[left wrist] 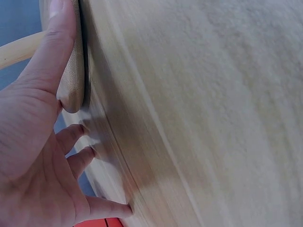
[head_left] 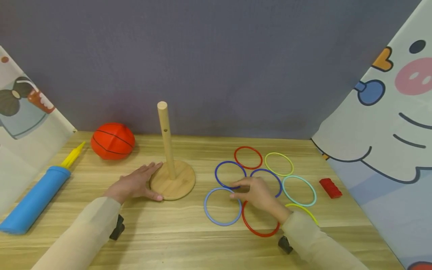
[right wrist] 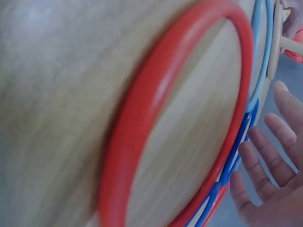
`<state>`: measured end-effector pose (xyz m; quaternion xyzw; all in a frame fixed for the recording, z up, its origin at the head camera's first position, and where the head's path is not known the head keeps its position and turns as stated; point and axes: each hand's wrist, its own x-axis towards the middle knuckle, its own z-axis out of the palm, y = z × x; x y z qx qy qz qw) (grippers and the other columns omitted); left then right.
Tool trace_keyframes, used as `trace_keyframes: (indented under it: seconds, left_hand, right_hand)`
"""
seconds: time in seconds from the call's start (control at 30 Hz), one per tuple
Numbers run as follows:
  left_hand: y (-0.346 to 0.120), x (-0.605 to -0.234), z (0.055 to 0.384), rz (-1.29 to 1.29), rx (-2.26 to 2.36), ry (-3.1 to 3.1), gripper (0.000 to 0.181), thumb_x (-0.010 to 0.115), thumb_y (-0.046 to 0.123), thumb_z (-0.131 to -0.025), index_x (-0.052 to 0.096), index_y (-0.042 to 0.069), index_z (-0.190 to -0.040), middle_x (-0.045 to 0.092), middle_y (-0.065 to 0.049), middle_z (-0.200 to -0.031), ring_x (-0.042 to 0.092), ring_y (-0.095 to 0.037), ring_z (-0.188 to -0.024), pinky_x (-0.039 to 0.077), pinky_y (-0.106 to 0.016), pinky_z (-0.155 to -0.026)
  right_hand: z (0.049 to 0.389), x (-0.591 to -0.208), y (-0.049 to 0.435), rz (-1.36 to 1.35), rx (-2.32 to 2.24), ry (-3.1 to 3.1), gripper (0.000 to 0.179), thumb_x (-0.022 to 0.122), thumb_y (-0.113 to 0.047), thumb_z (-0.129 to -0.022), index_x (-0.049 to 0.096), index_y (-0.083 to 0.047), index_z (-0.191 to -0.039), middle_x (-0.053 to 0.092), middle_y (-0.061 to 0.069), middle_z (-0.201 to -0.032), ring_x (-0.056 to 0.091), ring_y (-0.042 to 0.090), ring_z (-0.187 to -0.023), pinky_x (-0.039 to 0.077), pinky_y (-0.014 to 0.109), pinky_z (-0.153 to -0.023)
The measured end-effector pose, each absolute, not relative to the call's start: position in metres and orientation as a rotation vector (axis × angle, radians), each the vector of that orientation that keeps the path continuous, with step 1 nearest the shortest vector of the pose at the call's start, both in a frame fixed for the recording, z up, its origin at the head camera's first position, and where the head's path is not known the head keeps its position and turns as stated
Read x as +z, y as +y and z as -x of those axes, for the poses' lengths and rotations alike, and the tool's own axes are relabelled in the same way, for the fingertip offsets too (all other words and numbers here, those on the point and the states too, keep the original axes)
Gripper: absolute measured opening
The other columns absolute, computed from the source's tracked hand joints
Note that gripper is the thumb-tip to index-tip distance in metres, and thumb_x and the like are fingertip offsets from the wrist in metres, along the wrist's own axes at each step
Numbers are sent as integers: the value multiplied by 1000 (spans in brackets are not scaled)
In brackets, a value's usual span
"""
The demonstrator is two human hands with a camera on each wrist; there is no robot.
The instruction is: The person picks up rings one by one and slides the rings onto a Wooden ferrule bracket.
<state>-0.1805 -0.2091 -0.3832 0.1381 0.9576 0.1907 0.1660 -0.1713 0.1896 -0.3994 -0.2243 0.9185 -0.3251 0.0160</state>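
Note:
In the head view my left hand (head_left: 136,183) spreads around the left side of a wooden stand's round base (head_left: 185,183). Its thumb lies along the near rim, and in the left wrist view three fingertips reach the tabletop beside it. An upright wooden peg (head_left: 166,146) rises from that base. My right hand (head_left: 258,193) is held over several plastic rings with nothing in its fingers. Under or around it lie a light-blue ring (head_left: 206,210), two dark-blue rings (head_left: 216,176) and a red ring (head_left: 260,234). The right wrist view shows its fingers extended.
Farther back are another red ring (head_left: 248,147) and a yellow ring (head_left: 293,165). To the right lie a turquoise ring (head_left: 315,195), a second yellow ring (head_left: 305,209) and a red block (head_left: 330,188). A red ball (head_left: 113,141) and a blue hand pump (head_left: 37,198) occupy the left.

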Motion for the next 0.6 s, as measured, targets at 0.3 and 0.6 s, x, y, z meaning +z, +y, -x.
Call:
trace_keyframes:
  seconds: [0.3, 0.6]
  left_hand:
    - [-208, -382, 179, -381, 555, 2709, 124, 87, 58, -70, 21, 6, -161, 14, -32, -163, 17, -58, -146, 16, -92, -91]
    - [-208, -380, 179, -366, 557, 2698, 124, 87, 58, -70, 20, 7, -161, 13, -31, -164, 15, -57, -146, 14, -91, -93]
  right_hand:
    - [171, -399, 186, 594, -989, 2918, 29, 89, -32, -79, 81, -18, -105, 76, -6, -101, 67, 15, -93, 55, 37, -82]
    - [172, -399, 186, 603, -929, 2879, 19, 87, -31, -81, 80, -17, -92, 72, -15, -83, 64, 5, -77, 53, 26, -71]
